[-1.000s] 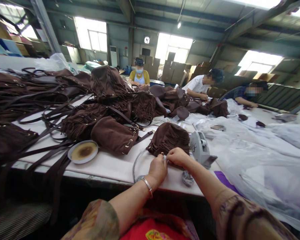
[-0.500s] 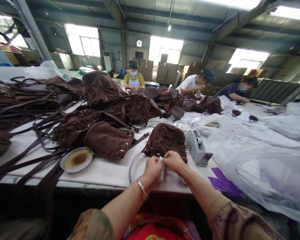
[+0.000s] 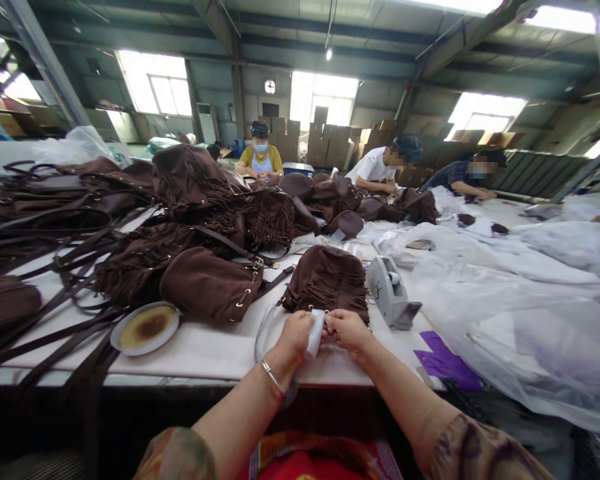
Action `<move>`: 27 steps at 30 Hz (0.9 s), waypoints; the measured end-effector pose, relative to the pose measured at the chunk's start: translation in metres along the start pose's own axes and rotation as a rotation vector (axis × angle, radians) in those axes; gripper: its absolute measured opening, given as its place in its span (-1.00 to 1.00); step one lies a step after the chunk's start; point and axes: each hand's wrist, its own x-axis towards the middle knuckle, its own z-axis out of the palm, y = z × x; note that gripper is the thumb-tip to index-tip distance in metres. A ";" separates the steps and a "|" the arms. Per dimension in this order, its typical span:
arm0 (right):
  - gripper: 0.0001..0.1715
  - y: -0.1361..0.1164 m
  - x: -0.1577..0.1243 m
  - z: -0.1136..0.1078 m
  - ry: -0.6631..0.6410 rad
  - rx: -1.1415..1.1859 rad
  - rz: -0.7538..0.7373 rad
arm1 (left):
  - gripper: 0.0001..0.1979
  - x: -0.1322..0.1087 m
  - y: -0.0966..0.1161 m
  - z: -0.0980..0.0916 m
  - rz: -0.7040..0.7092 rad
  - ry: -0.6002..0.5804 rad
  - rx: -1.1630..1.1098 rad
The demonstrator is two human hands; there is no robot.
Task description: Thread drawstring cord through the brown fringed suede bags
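Note:
A dark brown fringed bag (image 3: 329, 277) lies on the white-topped table in front of me, its rim with metal eyelets towards me. At that rim my left hand (image 3: 295, 335) is closed, with a whitish strip (image 3: 315, 335) pinched in its fingers and hanging down. My right hand (image 3: 349, 329) is closed in a pinch right beside it, at the same rim. What its fingertips hold is too small to tell. A pale, thin loop (image 3: 261, 333) curves from the bag down past my left wrist.
A grey tape dispenser (image 3: 391, 293) stands right of the bag. On the left are another brown bag (image 3: 210, 283), a dish of yellowish paste (image 3: 146, 328) and dangling straps. Heaped bags (image 3: 195, 180) lie behind. Clear plastic sheeting (image 3: 505, 313) covers the right. Several people work across the table.
The whitish strip has turned and now shows its broad face in my left hand. My hands are slightly further apart. The whole view has shifted a little.

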 end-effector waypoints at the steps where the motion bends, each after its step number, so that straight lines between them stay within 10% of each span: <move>1: -0.70 -0.001 -0.002 0.000 -0.021 0.023 0.022 | -0.91 0.000 0.000 0.000 -0.005 -0.009 -0.009; 10: -0.63 -0.003 -0.005 0.011 0.016 0.159 0.046 | -0.88 -0.003 0.006 -0.003 -0.010 -0.023 -0.063; 17: -0.53 0.004 -0.010 0.016 0.017 0.305 0.043 | -0.71 -0.056 0.016 -0.013 -0.354 -0.234 -0.231; 27: -0.45 0.024 -0.040 0.024 -0.128 0.476 0.162 | -0.68 -0.058 -0.002 0.000 -0.197 -0.117 -0.035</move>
